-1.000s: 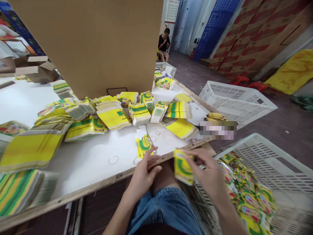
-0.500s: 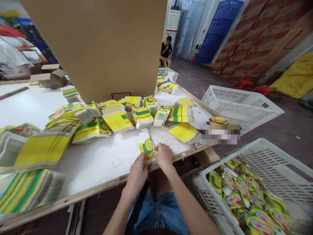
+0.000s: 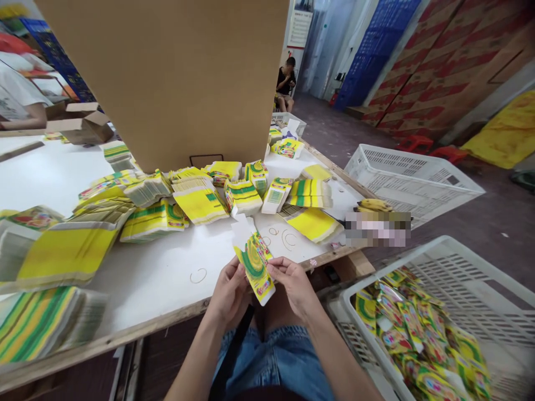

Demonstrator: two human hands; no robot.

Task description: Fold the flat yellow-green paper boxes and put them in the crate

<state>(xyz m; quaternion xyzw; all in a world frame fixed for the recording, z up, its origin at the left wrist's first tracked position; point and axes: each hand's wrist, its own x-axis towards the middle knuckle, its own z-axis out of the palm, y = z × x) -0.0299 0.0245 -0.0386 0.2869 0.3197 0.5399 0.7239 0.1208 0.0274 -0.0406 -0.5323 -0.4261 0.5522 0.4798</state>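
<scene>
My left hand [image 3: 229, 291] and my right hand [image 3: 295, 281] both grip one flat yellow and green carton blank [image 3: 253, 262], held tilted above the table's front edge, over my lap. Its white flap points up and away from me. Behind it on the white table [image 3: 154, 275] lie several stacks of the same flat yellow cartons [image 3: 196, 199]. A white plastic crate [image 3: 468, 278] at my right holds several folded yellow cartons [image 3: 418, 334].
A big brown cardboard sheet [image 3: 167, 78] stands upright at the back of the table. Rubber bands [image 3: 198, 275] lie on the tabletop. An empty white crate [image 3: 409, 175] sits on the floor to the right. A person [image 3: 285, 83] sits far back; another person's arm [image 3: 23, 114] shows at left.
A second ago my right hand held a folded carton by the crate. Both hands then went to a flat blank on the table and have lifted it off toward me.
</scene>
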